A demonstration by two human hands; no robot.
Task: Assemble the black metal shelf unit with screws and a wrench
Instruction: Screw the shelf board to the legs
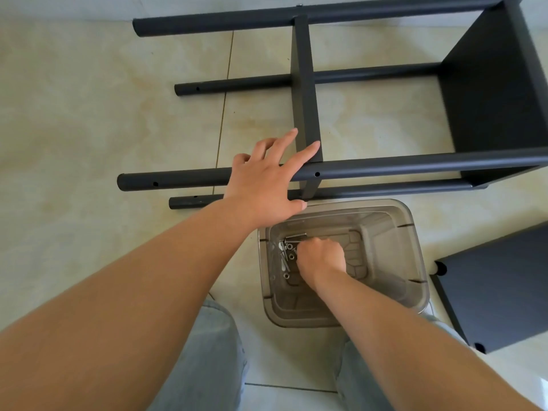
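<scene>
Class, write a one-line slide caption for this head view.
Left hand steadies the shelf frame while the right hand digs among screws in a bin.

The black metal shelf frame (pixel 385 164) lying in the upper half of the frame has round tubes with a smooth, matt painted finish that catches only a soft sheen. Its flat panels look equally dull and even. At the right edge, the separate dark flat shelf panel (pixel 498 286) shows the same matt coat. In the lower middle, the translucent grey-brown plastic bin (pixel 415 280) is smooth and slightly glossy. Inside it, the bright silver metal screws (pixel 287 253) shine. The cream floor tiles (pixel 103 114) are polished. My light blue jeans (pixel 213 351) are soft denim cloth.
</scene>
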